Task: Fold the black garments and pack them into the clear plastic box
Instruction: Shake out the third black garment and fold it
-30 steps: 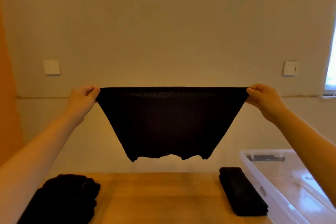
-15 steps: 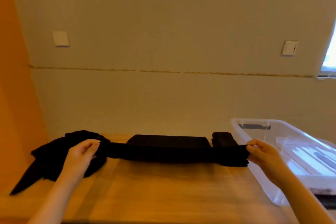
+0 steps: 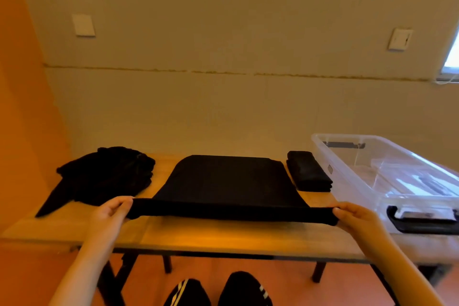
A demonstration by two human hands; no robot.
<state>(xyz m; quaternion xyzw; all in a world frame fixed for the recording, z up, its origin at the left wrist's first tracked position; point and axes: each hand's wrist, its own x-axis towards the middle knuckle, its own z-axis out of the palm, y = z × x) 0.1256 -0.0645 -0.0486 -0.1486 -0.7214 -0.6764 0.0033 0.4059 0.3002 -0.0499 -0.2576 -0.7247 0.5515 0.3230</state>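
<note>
In the head view, a black garment (image 3: 228, 181) lies spread on the wooden counter (image 3: 223, 236), its near hem held taut just above the surface; the left hand (image 3: 111, 216) pinches one corner and the right hand (image 3: 352, 216) pinches the other; an unfolded pile (image 3: 104, 176) sits to the left, a folded garment (image 3: 308, 171) to the right, just beside the clear plastic box (image 3: 387, 171). The step in hand looks like laying out for folding; the next move likely calls for carrying the hem evenly toward the far edge, both corners matched.
</note>
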